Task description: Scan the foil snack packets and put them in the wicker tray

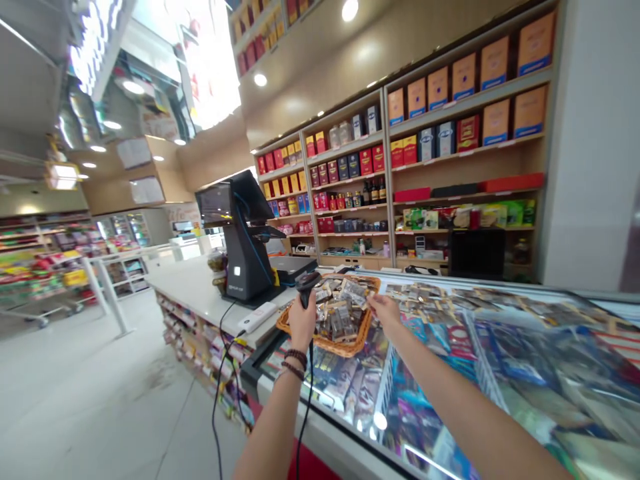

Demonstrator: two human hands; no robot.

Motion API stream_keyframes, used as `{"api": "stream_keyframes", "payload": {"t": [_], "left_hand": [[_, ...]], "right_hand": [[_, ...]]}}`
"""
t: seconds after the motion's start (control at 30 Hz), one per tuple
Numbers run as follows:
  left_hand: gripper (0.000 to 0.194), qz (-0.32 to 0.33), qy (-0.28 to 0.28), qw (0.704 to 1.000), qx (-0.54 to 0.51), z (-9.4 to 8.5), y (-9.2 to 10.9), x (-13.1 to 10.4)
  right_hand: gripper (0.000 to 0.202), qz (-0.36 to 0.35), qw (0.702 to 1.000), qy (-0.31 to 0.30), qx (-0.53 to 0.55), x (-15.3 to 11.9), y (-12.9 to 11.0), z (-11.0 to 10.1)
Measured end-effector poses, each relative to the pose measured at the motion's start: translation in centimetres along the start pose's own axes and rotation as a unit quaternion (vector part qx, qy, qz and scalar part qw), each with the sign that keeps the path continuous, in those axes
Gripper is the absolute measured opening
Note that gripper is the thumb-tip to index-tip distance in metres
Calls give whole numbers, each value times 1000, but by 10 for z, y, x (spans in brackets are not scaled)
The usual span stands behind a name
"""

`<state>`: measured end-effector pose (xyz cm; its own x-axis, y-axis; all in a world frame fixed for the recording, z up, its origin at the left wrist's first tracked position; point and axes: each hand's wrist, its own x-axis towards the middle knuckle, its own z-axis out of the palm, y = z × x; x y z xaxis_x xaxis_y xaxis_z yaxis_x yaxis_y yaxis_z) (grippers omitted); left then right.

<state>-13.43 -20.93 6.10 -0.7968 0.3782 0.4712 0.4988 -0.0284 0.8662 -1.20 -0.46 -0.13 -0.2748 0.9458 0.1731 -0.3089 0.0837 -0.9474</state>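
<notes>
My left hand, with beaded bracelets at its wrist, is wrapped round the handle of a black corded barcode scanner. The scanner's head is over the left part of a wicker basket. Small clear packets with dark contents fill the basket. At the basket's right rim, my right hand has its fingers pinched together on the end of a small packet. More such packets lie spread on the glass top to the right of that hand.
The basket stands on a glass-topped freezer holding bagged goods. A checkout terminal and a white box-shaped device stand on the counter at left. Black cables hang down its side. Shelves of boxed goods line the back wall.
</notes>
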Motion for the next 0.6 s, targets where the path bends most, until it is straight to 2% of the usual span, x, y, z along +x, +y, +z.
{"api": "stream_keyframes", "payload": {"t": [0.07,0.13,0.2,0.3,0.37,0.43,0.6], "left_hand": [[40,-5,18,1000,24,-10,-7,1],[40,-7,28,999,44,-17,-13,0],[40,-17,27,998,44,-20,-17,-3],[40,-27,16,999,17,-15,-18,-9],[42,-21,-1,1000,-9,-4,-16,-15],[44,-16,-32,999,-37,15,-12,-24],[50,-20,-154,984,-85,86,9,-57]], "right_hand": [[36,-1,1000,-20,-13,-8,4,8],[33,-10,999,-39,-36,-12,7,6],[27,-46,993,-51,-97,-10,8,-6],[20,-116,967,-25,-227,1,7,-40],[16,-130,951,13,-280,11,6,-69],[13,-124,941,51,-309,20,3,-101],[12,-84,915,140,-370,31,-7,-179]]}}
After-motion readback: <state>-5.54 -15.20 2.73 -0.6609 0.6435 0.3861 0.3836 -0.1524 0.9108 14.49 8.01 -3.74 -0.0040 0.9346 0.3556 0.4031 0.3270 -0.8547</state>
